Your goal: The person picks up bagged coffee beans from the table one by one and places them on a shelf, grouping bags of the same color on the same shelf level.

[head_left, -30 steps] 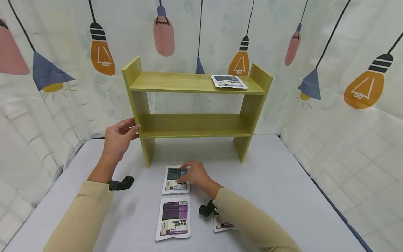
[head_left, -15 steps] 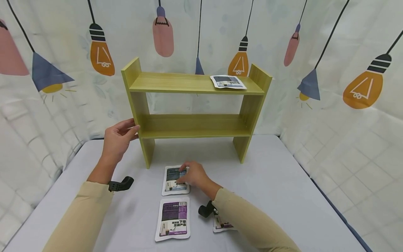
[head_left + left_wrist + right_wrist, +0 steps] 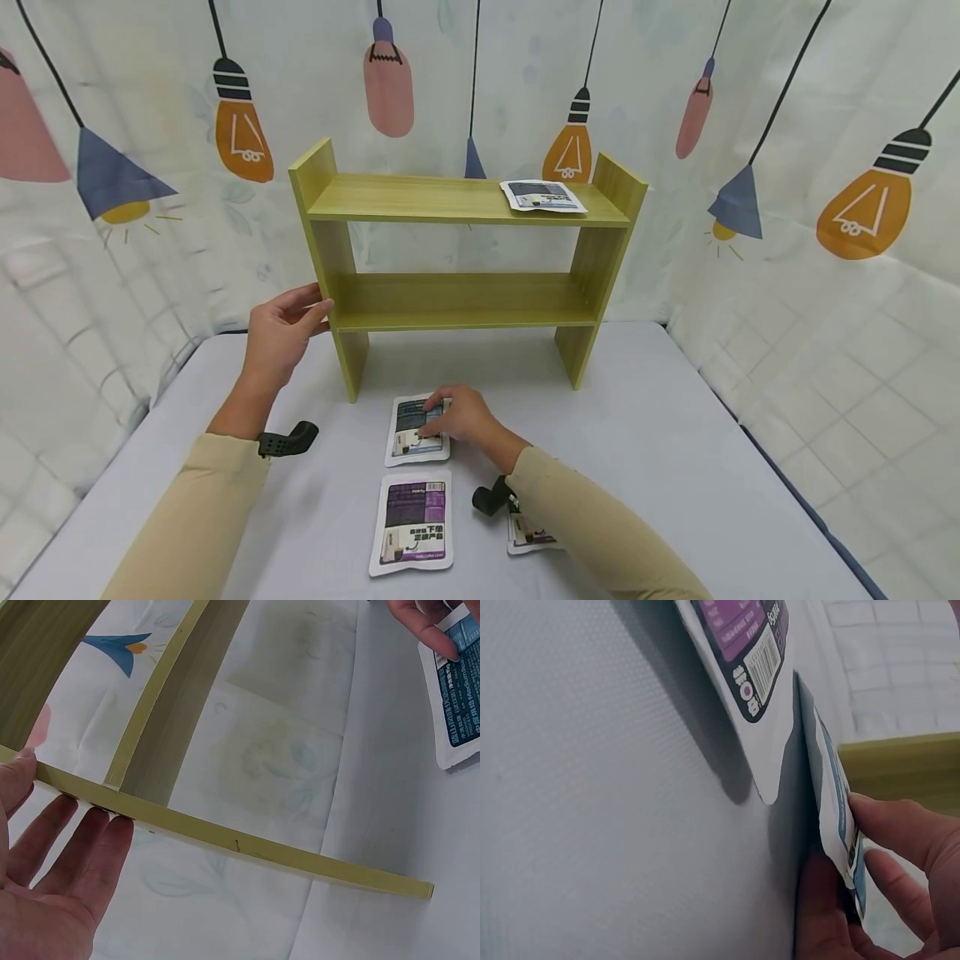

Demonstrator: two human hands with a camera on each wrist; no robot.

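Observation:
My left hand [image 3: 279,329] grips the left side panel of a yellow-green wooden shelf rack [image 3: 465,319]. In the left wrist view its thumb lies over the panel's front edge and the fingers [image 3: 82,847] press the outer face. Below the rack, a flat white pouch with a blue-teal label [image 3: 408,421] lies on the table. My right hand [image 3: 461,415] pinches that pouch by its right side; the right wrist view shows the thumb [image 3: 889,821] on the printed face and a fingertip tucked at the edge by the table.
A purple-labelled pouch [image 3: 412,521] lies nearer me. Another pouch [image 3: 527,537] is partly covered by the right sleeve. On the rack's top board, toward the right, rests a blue-labelled pouch [image 3: 543,196]. A patterned curtain [image 3: 795,292] hangs behind and beside the white table [image 3: 637,467].
Both hands hold nearly the same places on the rack and the blue-labelled pouch. The right fingertips have shifted very slightly left; the head view has drifted a little.

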